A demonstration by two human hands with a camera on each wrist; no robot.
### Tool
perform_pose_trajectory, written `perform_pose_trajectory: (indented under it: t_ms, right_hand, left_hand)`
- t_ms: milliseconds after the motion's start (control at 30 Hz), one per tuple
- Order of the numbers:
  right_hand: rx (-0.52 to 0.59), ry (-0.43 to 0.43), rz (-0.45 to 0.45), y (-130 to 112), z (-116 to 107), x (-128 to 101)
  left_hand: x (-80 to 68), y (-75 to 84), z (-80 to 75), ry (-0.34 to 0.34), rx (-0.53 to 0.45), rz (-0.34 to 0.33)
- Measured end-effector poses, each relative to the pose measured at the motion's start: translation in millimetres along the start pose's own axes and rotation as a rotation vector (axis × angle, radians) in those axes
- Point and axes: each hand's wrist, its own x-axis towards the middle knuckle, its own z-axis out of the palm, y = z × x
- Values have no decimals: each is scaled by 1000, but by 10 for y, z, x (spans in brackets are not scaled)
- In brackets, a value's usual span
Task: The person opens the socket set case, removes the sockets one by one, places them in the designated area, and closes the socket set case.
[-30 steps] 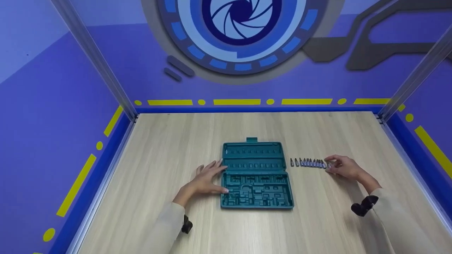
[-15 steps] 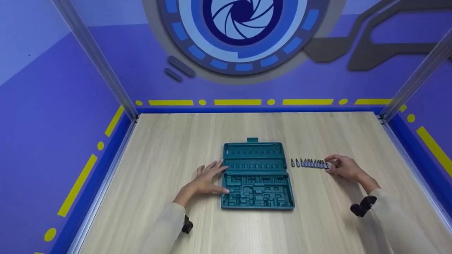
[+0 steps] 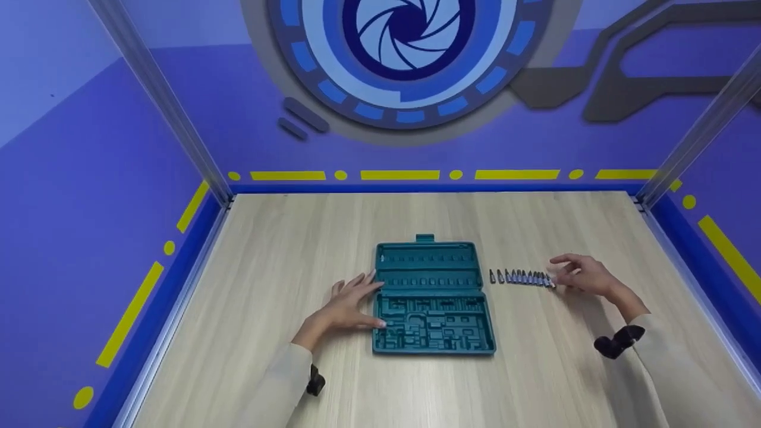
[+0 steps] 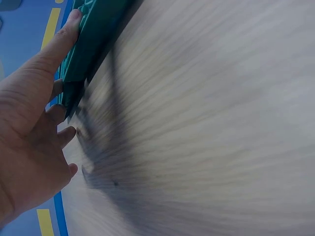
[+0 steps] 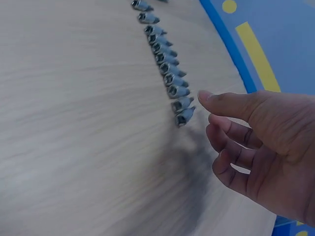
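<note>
Lifted off the bits (image 3: 523, 276), right hand (image 3: 582, 277) hangs loose; left hand (image 3: 348, 303) presses unlabelled case (image 3: 431, 297).

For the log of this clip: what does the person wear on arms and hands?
Both hands are bare: left hand, right hand. Each arm has a long, loose cream sleeve. A small black device sits at each wrist, at the cuff.

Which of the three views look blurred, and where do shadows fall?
Head view: sharp, evenly lit. Left wrist view: table smeared, dark shadow beside the green case. Right wrist view: table streaked, row of bits fairly sharp, soft shadow near the right hand.
</note>
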Motion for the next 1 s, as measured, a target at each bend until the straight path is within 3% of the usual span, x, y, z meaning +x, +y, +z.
perform_pose_trajectory:
  t_ms: [300,533,667,1000]
  right_hand:
    - [101,-39,-67,-246,126,152]
    - [138,-59,-78,-488,463,395]
    - [221,-106,-96,-693,667,517]
    - [277,-216,-210,-1119,1136,778]
  left_hand:
    - [-6,2,-7,7,-31,18]
    - [-19,-15,16,12,-42,31]
    - [-18,-15,15,12,-44,36]
    - [-12,-14,10,11,-28,43]
